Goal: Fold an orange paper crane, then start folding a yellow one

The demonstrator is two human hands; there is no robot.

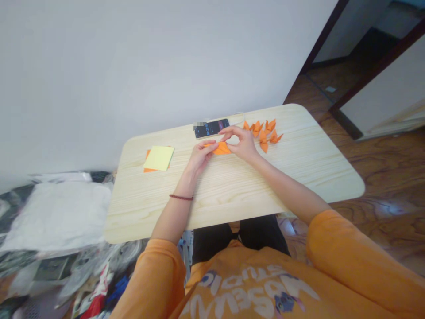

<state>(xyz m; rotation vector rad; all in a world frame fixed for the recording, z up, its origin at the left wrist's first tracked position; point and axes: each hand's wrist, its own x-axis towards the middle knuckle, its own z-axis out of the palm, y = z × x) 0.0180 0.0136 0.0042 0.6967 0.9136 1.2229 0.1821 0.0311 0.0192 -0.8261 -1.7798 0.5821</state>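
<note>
A piece of folded orange origami paper (222, 149) is between my hands, just above or on the table. My left hand (199, 156) pinches its left end between thumb and fingers. At its right end, my right hand (246, 145) has the thumb against the paper's edge and the index finger curved over the top. The right fingertips are too small to make out exactly. Several finished orange paper cranes (263, 141) lie in a cluster just right of my right hand.
A pale wooden table (149, 204) stands against a white wall. A phone (211, 128) with a lit timer lies behind my hands. A stack of yellow and orange square paper (160, 158) sits at left. Bags and clutter (59, 212) fill the floor to the left.
</note>
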